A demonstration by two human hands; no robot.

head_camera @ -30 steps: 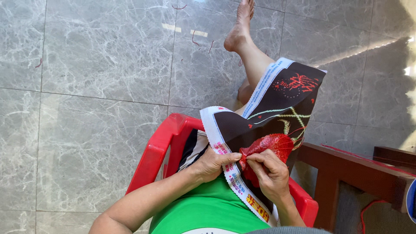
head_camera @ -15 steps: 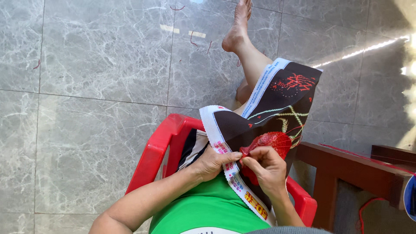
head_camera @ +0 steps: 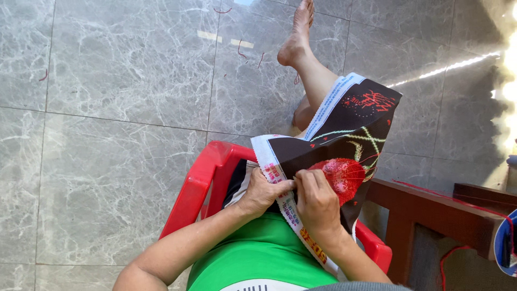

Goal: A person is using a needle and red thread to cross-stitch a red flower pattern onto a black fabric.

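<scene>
A dark embroidery cloth [head_camera: 344, 126] with a white printed border lies over my lap and knee, bearing a red stitched patch [head_camera: 342, 173] and green and red motifs. My left hand [head_camera: 262, 192] grips the cloth's white edge, fingers curled under it. My right hand [head_camera: 316, 202] rests on the cloth just left of the red patch, fingertips pinched together; a needle is too small to make out. Red thread [head_camera: 362, 161] runs from the patch. I sit in a red plastic chair [head_camera: 202, 180], wearing a green shirt.
Grey marble floor tiles [head_camera: 118, 108] spread all around, with short red thread scraps [head_camera: 240, 49] lying on them. My bare foot [head_camera: 296, 37] stretches forward. A dark wooden bench [head_camera: 431, 207] stands to the right with red thread over it. A blue object [head_camera: 506, 242] sits at the right edge.
My right hand has slid left and down across the cloth, from over the red patch to its left side beside my left hand. The cloth has shifted slightly.
</scene>
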